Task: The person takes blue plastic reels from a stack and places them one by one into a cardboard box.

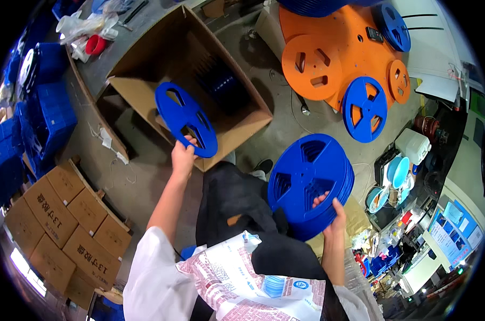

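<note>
Concrete floor [140,187] spreads below and left of your left hand [184,155], whose fingers grasp the lower rim of a slotted blue reel disc [186,114]. That disc stands steeply tilted in front of the open cardboard box [245,125], overlapping its near-left edge; you cannot tell here whether they touch. Deeper inside, beyond your left fingers, sits a row of dark-blue discs [223,83]. Farther off, ahead and left of those fingers, is a grey workbench [130,37]; well to their lower left, brown cartons [66,230] stand packed together.

Your right hand [330,214] curls round the outer rim of a stack of blue reel discs [305,174], fingers showing through a slot and thumb outside. How many discs it grasps you cannot tell. Ahead of your right fingers spreads an orange board [344,27], with a large orange disc [312,67] on it and another blue disc [365,109] overlapping its near edge. Light-blue basins [397,171] lie farther right.

Between your two hands, your dark trousers [226,198] and a strip of floor separate the stack from the box. The box's mouth opens just beyond your left fingers, with cardboard wall showing between the held disc and the row inside.
</note>
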Demonstrator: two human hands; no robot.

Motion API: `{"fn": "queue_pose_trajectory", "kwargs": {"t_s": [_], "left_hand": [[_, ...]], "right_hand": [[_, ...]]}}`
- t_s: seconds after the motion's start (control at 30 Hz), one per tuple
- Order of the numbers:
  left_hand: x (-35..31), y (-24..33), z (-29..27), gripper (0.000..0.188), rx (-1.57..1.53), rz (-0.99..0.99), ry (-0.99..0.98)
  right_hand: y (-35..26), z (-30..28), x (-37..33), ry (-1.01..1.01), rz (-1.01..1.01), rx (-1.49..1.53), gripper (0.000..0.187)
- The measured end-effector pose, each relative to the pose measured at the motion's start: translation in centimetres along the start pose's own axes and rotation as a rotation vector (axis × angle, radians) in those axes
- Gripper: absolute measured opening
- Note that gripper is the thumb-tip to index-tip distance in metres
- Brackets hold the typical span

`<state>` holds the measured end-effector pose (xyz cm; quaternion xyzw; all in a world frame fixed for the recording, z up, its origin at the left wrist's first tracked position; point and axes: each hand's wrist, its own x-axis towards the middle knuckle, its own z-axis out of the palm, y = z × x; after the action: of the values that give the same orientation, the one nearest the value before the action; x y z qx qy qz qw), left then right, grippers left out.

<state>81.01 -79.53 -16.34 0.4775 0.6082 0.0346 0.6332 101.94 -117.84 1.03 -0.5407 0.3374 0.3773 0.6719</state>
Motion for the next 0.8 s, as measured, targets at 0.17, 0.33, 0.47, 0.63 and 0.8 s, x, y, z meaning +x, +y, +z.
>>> {"fn": "queue_pose_trajectory", "kwargs": {"t_s": [0.17,0.33,0.47,0.63,0.8], "left_hand": [[17.8,-8.9,8.1,0.027,0.153,-0.077,0.193],[25.9,-9.4,11.7,0.034,-0.022,-0.082,0.003],[26.9,-7.7,13.0,0.041,-0.21,-0.146,0.002],[23.2,-8.2,9.8,0.062,-0.145,-0.019,0.061],[2.6,0.9,9.4,0.057,0.341,0.688,-0.469]], "right_hand": [[2.2,0.6,0.9,0.052,-0.008,-0.042,0.04],[4.1,0.0,1.4,-0.053,-0.068,0.048,0.053],[4.9,0.2,1.4,-0.104,-0.152,0.138,0.052],[3.6,0.1,0.8,-0.272,-0.185,0.397,0.046],[2.6,-3.6,-2.5,-0.463,-0.243,0.676,0.04]]}}
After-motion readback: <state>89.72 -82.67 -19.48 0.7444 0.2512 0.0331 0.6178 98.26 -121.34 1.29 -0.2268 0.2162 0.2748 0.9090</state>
